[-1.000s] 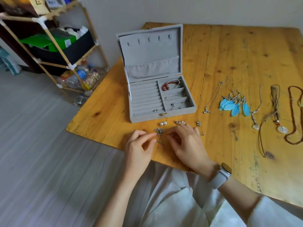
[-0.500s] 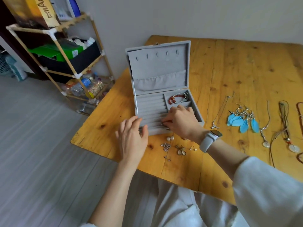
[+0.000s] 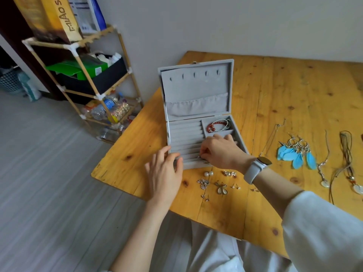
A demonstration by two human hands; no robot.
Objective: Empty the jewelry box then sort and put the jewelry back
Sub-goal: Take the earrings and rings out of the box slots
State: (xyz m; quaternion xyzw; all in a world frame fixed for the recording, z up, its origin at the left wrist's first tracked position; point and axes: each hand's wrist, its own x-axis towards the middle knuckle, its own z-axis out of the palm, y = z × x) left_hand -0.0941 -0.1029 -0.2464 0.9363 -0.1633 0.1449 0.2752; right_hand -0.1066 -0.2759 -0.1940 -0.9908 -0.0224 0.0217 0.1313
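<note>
— Two hands are at the soft grey jewelry box. What do they do?
— The right hand bends over the ring rows at the box's front and pinches something tiny and shiny. The left hand lies flat, fingers straight, touching the box's front left corner.
— And the box?
— Open on the wooden worktop. Small earrings lie just in front of it.

The right hand pinches a small earring into the grey jewelry box while the left hand steadies its front corner.
</note>
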